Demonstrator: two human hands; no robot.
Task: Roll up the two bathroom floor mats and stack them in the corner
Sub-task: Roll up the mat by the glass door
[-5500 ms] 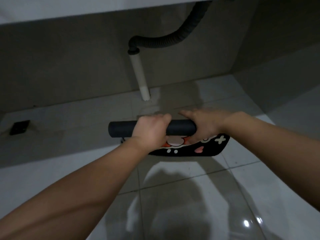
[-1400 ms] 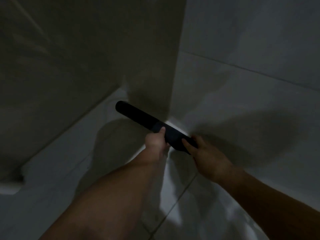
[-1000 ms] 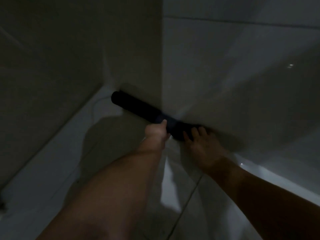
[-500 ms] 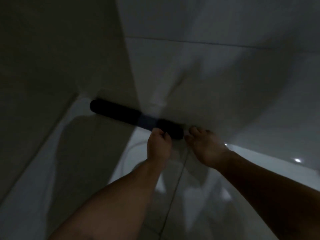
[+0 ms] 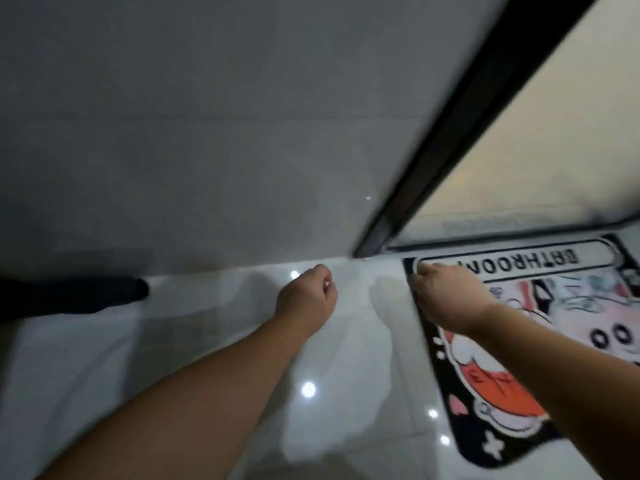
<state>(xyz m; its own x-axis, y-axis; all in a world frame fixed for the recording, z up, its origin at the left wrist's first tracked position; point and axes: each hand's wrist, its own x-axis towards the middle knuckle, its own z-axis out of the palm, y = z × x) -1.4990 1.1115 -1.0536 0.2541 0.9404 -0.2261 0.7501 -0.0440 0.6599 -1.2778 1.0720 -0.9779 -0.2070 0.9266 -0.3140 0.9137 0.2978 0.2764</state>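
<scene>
Right hand [image 5: 446,299] pinched corner of flat mat [image 5: 519,341]; left hand [image 5: 306,299] loosely curled, empty. Mat looked soft, floppy, light: roll from that edge.

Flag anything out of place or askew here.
Nothing damaged or spilled. The second mat lies flat by the door frame, unrolled; the right hand rests on its corner. The rolled mat lies along the wall.
</scene>
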